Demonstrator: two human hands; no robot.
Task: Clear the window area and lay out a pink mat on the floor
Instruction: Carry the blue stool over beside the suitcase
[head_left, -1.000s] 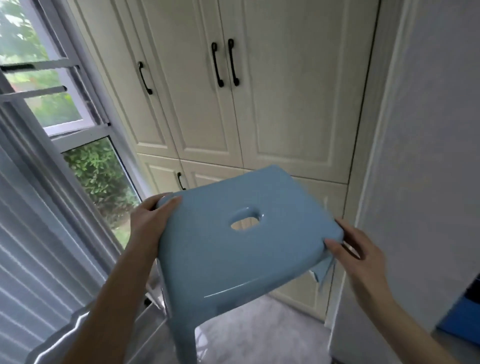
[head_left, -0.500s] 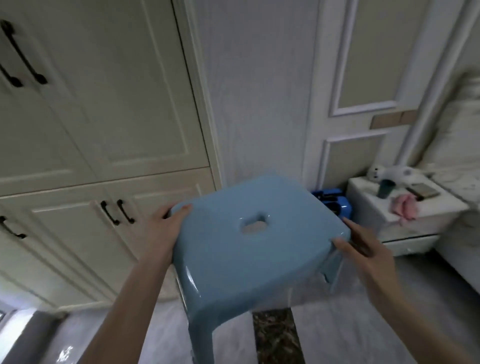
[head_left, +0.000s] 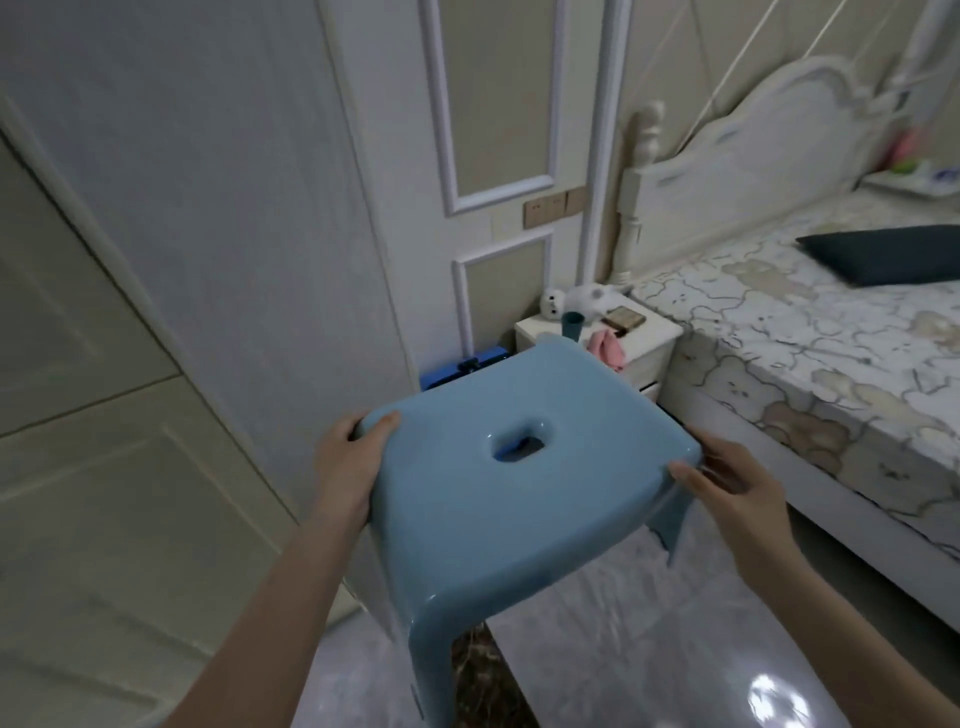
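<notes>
A light blue plastic stool with a slot in its seat hangs in the air in front of me, tilted slightly. My left hand grips the seat's left edge, thumb on top. My right hand grips the right edge, fingers curled under the rim. No pink mat or window shows in this view.
A white wardrobe side stands close on the left. Ahead is a white nightstand with a teal cup, a pink cloth and a plush toy. A blue object sits by the wall. The bed fills the right. Glossy floor lies below.
My view has swung right, away from the window and wardrobe doors toward the nightstand and bed. Both hands keep the same hold on the stool.
</notes>
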